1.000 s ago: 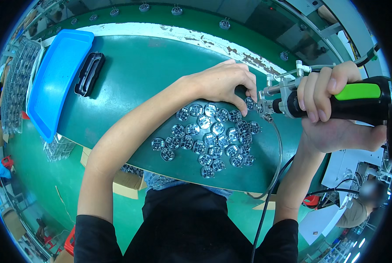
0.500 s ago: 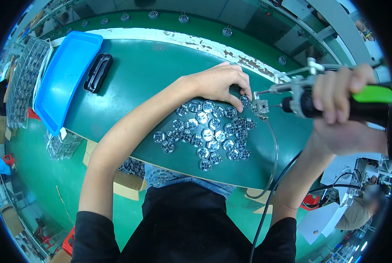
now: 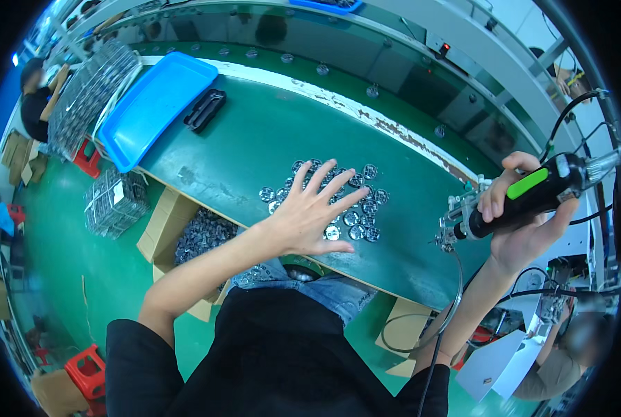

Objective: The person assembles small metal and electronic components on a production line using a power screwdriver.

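Note:
My left hand (image 3: 307,217) is spread flat, fingers apart, over a cluster of small round silvery parts (image 3: 353,218) on the green bench. Its palm and fingers hide many of them; others show around the fingertips and to the right of the thumb. In my right hand (image 3: 517,249) is a black electric screwdriver (image 3: 536,198) with a bright green stripe, its front pointing left over the bench's right side. A metal nozzle assembly (image 3: 449,229) is fixed to its front end, with a thin clear tube hanging from it. The tip is apart from the round parts.
Far left on the bench stand a blue tray (image 3: 157,108) and a small black holder (image 3: 205,111). Beyond the chipped white ledge (image 3: 296,83), round parts sit along a green conveyor (image 3: 352,82). An open carton (image 3: 159,229) of dark pieces stands below the bench's near edge. Co-workers (image 3: 557,365) are at both sides.
My left hand has left the round part at the cluster's edge and spread over the cluster, nearer me. The screwdriver has drawn away from the parts, to the right. The view has shifted.

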`<action>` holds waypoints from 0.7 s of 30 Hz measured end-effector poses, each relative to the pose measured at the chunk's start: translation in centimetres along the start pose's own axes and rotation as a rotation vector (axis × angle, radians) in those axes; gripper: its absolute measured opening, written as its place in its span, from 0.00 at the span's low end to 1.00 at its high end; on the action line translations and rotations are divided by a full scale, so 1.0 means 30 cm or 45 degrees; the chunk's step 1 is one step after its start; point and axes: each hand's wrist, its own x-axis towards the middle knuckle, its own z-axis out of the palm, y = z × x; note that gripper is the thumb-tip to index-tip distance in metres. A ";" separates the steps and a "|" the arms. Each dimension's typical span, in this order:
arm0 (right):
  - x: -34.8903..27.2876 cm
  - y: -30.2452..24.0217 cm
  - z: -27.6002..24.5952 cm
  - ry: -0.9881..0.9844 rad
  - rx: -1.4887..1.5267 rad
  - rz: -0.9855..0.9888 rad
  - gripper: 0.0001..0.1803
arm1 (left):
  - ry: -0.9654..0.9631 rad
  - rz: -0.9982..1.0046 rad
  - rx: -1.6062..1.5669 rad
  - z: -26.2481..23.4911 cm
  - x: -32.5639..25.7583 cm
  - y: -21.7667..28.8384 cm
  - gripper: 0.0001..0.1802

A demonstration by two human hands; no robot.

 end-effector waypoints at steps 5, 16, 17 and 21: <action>-0.015 0.005 -0.011 -0.065 -0.086 0.009 0.49 | 0.110 -0.173 0.115 0.041 -0.056 0.009 0.43; 0.038 0.091 0.053 0.062 -0.411 -0.097 0.21 | 0.351 -0.176 0.023 0.050 -0.093 -0.114 0.26; 0.046 0.091 0.065 0.033 -0.445 -0.121 0.21 | 0.374 -0.180 0.025 0.052 -0.101 -0.126 0.25; 0.074 0.120 0.033 0.008 -0.499 -0.112 0.21 | 0.438 -0.243 0.034 0.034 -0.128 -0.165 0.23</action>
